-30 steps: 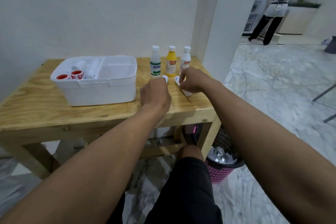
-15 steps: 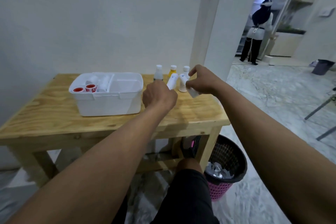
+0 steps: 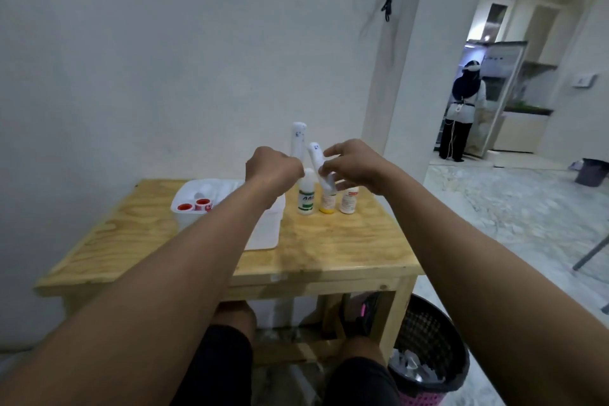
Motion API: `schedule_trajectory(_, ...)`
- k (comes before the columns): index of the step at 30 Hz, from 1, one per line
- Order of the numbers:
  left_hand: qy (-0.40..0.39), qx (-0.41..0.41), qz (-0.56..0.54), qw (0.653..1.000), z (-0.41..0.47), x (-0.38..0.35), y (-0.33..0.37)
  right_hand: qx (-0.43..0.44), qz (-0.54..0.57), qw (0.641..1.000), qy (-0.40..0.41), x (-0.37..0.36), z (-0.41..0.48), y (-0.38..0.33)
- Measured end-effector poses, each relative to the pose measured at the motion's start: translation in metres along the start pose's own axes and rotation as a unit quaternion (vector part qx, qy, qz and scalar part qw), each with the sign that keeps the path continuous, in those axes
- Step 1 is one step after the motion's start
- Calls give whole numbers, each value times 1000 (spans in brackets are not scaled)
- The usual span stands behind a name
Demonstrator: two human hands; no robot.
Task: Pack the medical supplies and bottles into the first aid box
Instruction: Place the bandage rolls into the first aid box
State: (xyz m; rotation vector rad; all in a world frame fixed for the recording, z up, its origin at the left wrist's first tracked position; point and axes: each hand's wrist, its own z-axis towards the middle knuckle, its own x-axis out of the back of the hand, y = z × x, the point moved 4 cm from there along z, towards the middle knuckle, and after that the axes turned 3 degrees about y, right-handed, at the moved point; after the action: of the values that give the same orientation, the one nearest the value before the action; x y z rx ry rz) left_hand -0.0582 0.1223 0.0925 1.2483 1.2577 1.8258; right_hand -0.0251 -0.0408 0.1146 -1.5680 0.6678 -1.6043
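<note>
My left hand [image 3: 273,169] is closed around a white tube [image 3: 298,140] that sticks straight up, raised above the table. My right hand [image 3: 354,165] pinches a second white tube [image 3: 317,158], tilted left. Behind the hands three bottles stand in a row on the wooden table [image 3: 329,250]: a white bottle with a green label [image 3: 306,197], a yellow bottle [image 3: 328,202] and a white bottle with a red label [image 3: 349,201]. The white first aid box [image 3: 263,227] sits at the left, partly hidden by my left forearm, with red-capped items [image 3: 194,206] in its left compartment.
A wall stands right behind the table. A black and pink waste basket [image 3: 428,356] sits on the floor under the table's right corner. My knees are below the table's front edge. A person [image 3: 463,108] stands far off in the doorway at the right.
Both hands have lifted the two white tubes off the table and raised them above the bottles. The camera has tilted upward.
</note>
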Motion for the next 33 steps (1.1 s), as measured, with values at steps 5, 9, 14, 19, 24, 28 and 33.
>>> schedule_trajectory(5,-27,-3,-5,1000,7,34,-7,15,-1,1000,-25,-29,4,-27)
schedule_trajectory(9,-21,36,-16,999,18,55,-17,33,-9,999,-35,-54,11,-42)
schedule_trajectory(14,4,20,-8,1000,34,68,-28,49,-13,998,-33,-75,26,-46)
schedule_trajectory(19,-3,-28,41,999,48,74,-36,64,-18,998,-10,-85,39,-40)
schedule_trajectory(24,6,-102,104,989,57,75,-38,89,-37,995,-26,-90,46,-31)
schedule_trajectory(28,-6,-132,134,982,61,73,-37,121,-95,988,-22,-93,51,-28)
schedule_trajectory(33,-31,-155,149,976,67,68,-40,133,-120,983,-37,-96,54,-23)
